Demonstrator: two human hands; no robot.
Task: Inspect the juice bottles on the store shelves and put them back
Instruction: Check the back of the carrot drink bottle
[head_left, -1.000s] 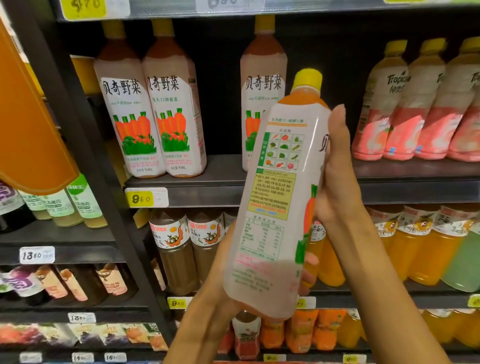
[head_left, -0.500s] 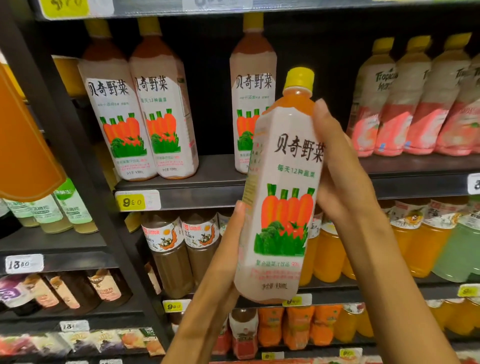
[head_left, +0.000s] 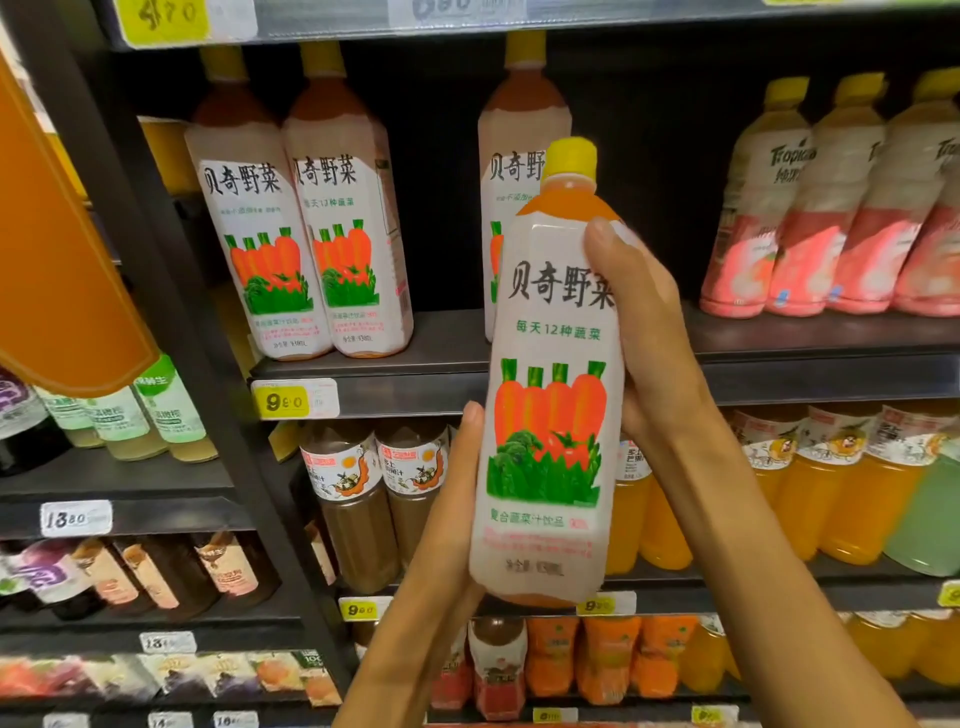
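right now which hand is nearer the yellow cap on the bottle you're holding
Right. The right hand grips the upper part of the carrot juice bottle, its thumb just below the yellow cap. The left hand holds the bottle's lower end, far from it.

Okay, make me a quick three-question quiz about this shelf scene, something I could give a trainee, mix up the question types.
1. True or false: the carrot juice bottle is held with its front label, the one with the carrots, facing the camera.
2. Multiple choice: where does the right hand grip the bottle? A) by the yellow cap B) round the upper body, thumb on the front C) under the base
3. Short answer: how many matching carrot juice bottles stand on the shelf behind?

Key
1. True.
2. B; the left hand supports the lower part.
3. Three: two side by side at left, one partly hidden behind the held bottle.
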